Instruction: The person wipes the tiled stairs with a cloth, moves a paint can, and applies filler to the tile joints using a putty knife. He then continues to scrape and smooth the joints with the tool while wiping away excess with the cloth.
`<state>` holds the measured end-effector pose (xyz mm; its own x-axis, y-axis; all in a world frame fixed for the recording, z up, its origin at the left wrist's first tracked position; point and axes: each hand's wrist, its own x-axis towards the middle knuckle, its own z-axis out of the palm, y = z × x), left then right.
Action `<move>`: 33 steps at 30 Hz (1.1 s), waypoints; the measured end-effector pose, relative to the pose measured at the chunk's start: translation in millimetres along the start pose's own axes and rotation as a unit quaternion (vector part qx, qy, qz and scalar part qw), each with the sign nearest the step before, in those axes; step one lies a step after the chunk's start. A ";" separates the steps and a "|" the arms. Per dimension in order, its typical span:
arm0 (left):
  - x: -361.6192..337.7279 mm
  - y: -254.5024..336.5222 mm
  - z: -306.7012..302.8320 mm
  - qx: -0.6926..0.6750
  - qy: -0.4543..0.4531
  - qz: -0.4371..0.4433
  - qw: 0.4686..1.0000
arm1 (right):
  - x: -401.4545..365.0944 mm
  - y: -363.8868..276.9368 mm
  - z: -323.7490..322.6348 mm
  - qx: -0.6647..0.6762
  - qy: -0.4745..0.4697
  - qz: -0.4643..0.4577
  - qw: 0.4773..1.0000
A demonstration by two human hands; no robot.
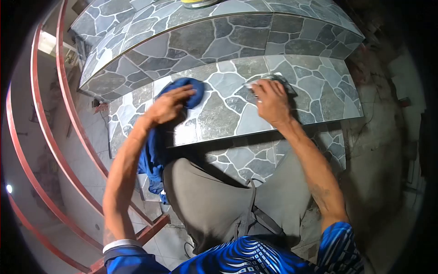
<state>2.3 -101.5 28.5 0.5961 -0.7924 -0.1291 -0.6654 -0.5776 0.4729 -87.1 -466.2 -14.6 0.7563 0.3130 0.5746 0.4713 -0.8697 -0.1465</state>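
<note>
My left hand [171, 104] presses a bunched blue cloth [195, 93] onto the tiled step [223, 121], fingers bent over it. From under this hand, the cloth's long end hangs over the step's front edge beside my left knee. Farther right on the same tread, my right hand [273, 100] is closed, fingers curled down at the surface. A pale edge shows left of its fingertips and a dark piece [286, 85] sticks out to their right; I cannot tell what this held thing is. The tiles have a grey stone pattern with white joint lines.
Red curved metal railing [68, 91] runs along the left side. Behind the tread rises a tiled riser [242, 39] to a higher step, where a yellow-banded round container [198, 3] stands. Debris and dusty floor [378, 137] lie to the right.
</note>
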 end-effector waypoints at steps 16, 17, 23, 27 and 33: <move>135.5 46.5 25.4 0.029 0.043 0.064 0.997 | -57.7 78.6 -57.0 -0.037 -0.010 0.113 0.993; 101.5 23.2 19.7 0.043 0.054 0.040 0.997 | -55.1 76.9 -56.7 -0.032 -0.006 0.120 0.992; 92.8 11.1 25.8 0.125 0.012 0.091 0.988 | -48.3 68.2 -48.3 -0.044 0.000 0.127 0.991; 215.7 80.4 52.2 0.050 0.098 0.165 0.980 | -50.3 71.9 -57.9 -0.033 -0.003 0.108 0.994; 83.3 7.5 21.4 0.014 0.098 -0.044 0.994 | -54.4 75.3 -58.3 -0.050 -0.026 0.132 0.990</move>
<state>37.3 -175.9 2.7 0.7268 -0.6868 0.0048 -0.6175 -0.6503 0.4425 -119.1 -570.9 -9.9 0.8704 0.0864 0.4847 0.2084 -0.9566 -0.2038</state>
